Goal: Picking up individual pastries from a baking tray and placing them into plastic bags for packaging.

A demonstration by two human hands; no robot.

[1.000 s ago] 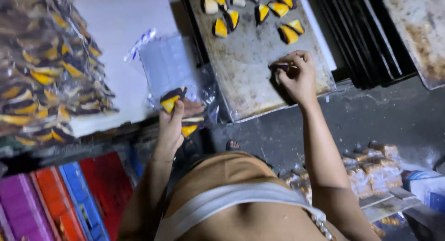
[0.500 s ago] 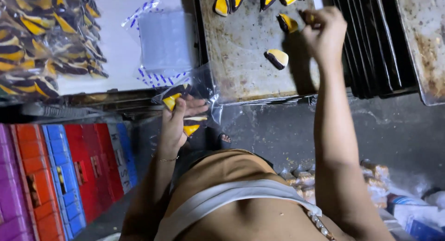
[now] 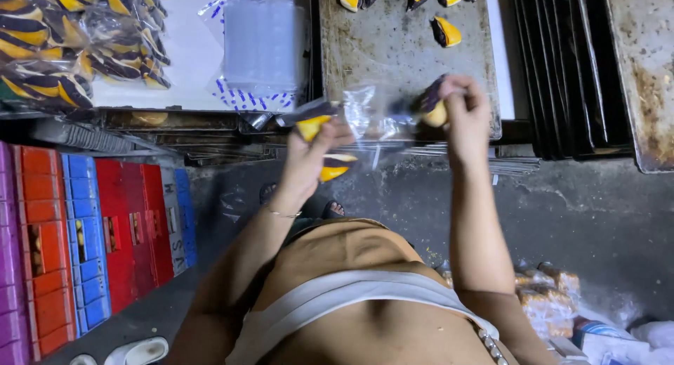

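Left hand [image 3: 312, 151] up at the table's near edge, grip clamped on a clear plastic bag [image 3: 361, 115] with yellow-and-dark cake wedges [image 3: 314, 126] pinched against it, two more yellow pieces showing just under the palm. Right hand [image 3: 460, 115] level with it over the near edge of the worn metal baking tray [image 3: 393, 49], grip clamped on another cake wedge [image 3: 432, 108], held right at the bag's open side; touching the plastic or just short of it, hard to tell through the glare. Loose wedges [image 3: 446, 31] further up the tray, a row more along its far edge. Stack of empty clear bags [image 3: 263, 49] lying just left of the tray on the white surface. Heap of bagged wedges [image 3: 77, 42] piled at the far left corner. Dark stacked trays [image 3: 554, 70] standing right of the baking tray, a rusty tray [image 3: 642, 70] beyond them. Red and blue crates [image 3: 105, 231] down on the floor at left, packaged loaves [image 3: 547, 295] low right.
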